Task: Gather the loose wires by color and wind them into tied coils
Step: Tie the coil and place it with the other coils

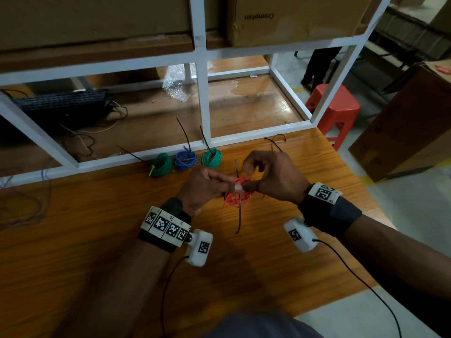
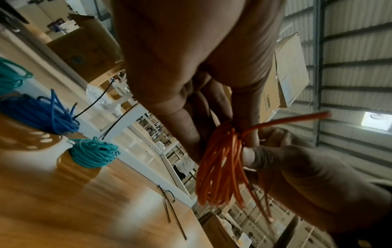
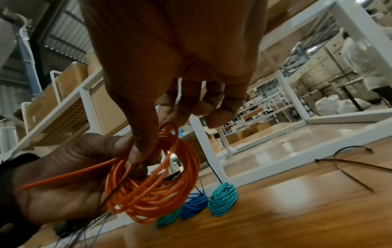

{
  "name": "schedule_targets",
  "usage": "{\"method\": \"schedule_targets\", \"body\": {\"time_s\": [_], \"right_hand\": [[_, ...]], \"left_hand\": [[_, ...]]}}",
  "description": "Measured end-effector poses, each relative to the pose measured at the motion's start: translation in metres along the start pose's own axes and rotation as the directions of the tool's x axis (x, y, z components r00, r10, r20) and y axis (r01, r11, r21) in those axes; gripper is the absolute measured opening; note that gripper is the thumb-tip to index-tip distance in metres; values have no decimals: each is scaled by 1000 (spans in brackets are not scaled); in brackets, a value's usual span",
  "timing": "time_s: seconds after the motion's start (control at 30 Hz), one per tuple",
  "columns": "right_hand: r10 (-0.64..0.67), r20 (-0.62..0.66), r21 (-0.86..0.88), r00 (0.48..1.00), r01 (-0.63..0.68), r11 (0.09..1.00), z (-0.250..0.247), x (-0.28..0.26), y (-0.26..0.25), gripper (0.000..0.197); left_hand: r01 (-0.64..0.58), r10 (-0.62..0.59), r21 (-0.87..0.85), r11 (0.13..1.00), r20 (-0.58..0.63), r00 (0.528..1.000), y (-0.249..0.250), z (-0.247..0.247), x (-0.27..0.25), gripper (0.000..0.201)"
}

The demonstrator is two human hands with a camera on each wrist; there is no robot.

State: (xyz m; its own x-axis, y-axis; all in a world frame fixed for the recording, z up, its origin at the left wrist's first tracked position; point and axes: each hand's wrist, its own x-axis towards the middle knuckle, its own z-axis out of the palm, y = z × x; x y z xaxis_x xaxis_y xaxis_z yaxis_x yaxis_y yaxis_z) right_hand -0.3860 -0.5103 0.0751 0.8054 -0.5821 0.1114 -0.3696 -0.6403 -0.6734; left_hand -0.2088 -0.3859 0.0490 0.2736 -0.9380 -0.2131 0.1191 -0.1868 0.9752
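Observation:
An orange wire coil [image 1: 238, 197] is held above the wooden table between both hands. My left hand [image 1: 227, 185] pinches its upper edge with thumb and fingers. My right hand [image 1: 251, 185] meets it from the right, thumb pressed on the same bunch, the other fingers curled above. A black zip tie [image 1: 240, 217] runs through the coil and hangs below it. The right wrist view shows the orange coil [image 3: 152, 184] with the zip tie [image 3: 118, 189] under my right thumb. In the left wrist view the orange coil [image 2: 222, 167] has a loose end sticking out to the right.
Three tied coils lie by the white frame: green [image 1: 161, 164], blue [image 1: 185, 159] and green [image 1: 211, 157], each with a black tie tail. Spare zip ties [image 1: 275, 142] lie at the table's far right. A red stool [image 1: 334, 108] and cardboard boxes [image 1: 402, 128] stand to the right.

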Motion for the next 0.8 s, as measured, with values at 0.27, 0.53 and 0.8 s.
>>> {"method": "schedule_targets", "body": {"time_s": [0.27, 0.53, 0.8], "right_hand": [[15, 60, 211, 998, -28, 977, 3, 1, 7, 27], [-34, -11, 172, 999, 35, 984, 6, 3, 13, 20], [86, -23, 286, 996, -76, 955, 10, -3, 13, 48]], "left_hand": [[-18, 0, -206, 978, -84, 996, -4, 10, -8, 18], [-77, 76, -4, 997, -112, 991, 2, 12, -6, 31], [-11, -21, -202, 979, -155, 988, -11, 18, 1, 38]]}}
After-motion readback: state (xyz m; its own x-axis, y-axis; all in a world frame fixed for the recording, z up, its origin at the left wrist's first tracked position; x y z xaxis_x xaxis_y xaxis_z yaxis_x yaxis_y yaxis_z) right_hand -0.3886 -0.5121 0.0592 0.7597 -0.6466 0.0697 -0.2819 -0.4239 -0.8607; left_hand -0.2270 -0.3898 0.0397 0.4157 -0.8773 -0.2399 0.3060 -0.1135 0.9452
